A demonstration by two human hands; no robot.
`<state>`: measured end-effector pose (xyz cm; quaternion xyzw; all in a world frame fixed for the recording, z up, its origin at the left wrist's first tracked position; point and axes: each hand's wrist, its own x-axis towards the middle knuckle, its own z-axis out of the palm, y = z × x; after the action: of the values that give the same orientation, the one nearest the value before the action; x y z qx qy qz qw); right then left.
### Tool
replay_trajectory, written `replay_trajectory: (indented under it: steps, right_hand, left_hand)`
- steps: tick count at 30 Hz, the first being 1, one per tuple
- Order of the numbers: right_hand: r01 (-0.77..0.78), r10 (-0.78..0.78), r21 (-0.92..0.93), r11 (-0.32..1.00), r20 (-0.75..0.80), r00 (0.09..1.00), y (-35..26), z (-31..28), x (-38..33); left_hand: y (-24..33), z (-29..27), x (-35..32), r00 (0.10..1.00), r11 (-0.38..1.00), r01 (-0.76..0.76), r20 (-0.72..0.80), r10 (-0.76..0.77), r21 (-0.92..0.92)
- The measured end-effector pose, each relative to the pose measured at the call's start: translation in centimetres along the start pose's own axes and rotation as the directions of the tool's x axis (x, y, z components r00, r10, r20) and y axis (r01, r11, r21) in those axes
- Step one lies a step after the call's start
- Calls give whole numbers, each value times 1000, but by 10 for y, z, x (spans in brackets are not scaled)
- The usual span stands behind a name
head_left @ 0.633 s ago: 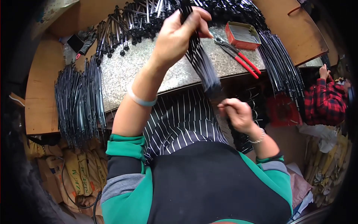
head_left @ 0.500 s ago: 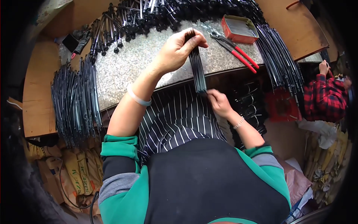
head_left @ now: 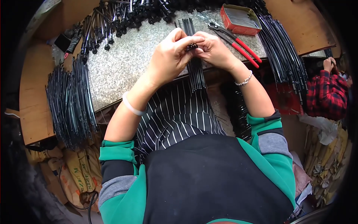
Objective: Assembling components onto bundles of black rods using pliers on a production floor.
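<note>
A: What fills the upper middle of the frame?
B: A speckled grey surface [head_left: 123, 63] on a wooden bench; a big heap of black rods [head_left: 71, 100] hangs off its left edge, another sheaf of black rods [head_left: 283, 56] lies at the upper right.

A: And the hands?
B: Both meet at the top centre; the left hand [head_left: 169, 58] and right hand [head_left: 212, 50] are clenched together on a thin bundle of black rods [head_left: 195, 72]; the bundle runs from the surface down over the near edge toward a striped apron [head_left: 175, 115].

A: Smaller things?
B: Red-handled pliers [head_left: 238, 43] lie just right of the right hand; a red tin [head_left: 238, 18] sits above them; a person in a red checked shirt [head_left: 326, 95] is at the right rim.
</note>
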<state>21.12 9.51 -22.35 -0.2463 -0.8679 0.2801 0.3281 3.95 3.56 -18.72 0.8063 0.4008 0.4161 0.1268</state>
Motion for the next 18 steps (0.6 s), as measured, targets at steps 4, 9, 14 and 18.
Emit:
replay_trajectory:
  steps: [4, 9, 14, 18]
  right_hand:
    - [-26, 16, 151, 988, 66, 998, 6, 8, 14]
    - [-67, 51, 146, 987, 114, 992, 11, 9, 28]
    - [-144, 127, 79, 986, 194, 973, 8, 2, 36]
    - [-321, 283, 228, 919, 184, 941, 0, -53, 39]
  left_hand:
    - [-11, -1, -5, 996, 995, 33, -85, -41, -94]
    - [-25, -14, -13, 916, 933, -302, -331, 227, -195]
    - [-26, -4, 3, 980, 942, -196, -14, 199, -274]
    - [-26, -6, 3, 983, 958, -180, -17, 181, -225]
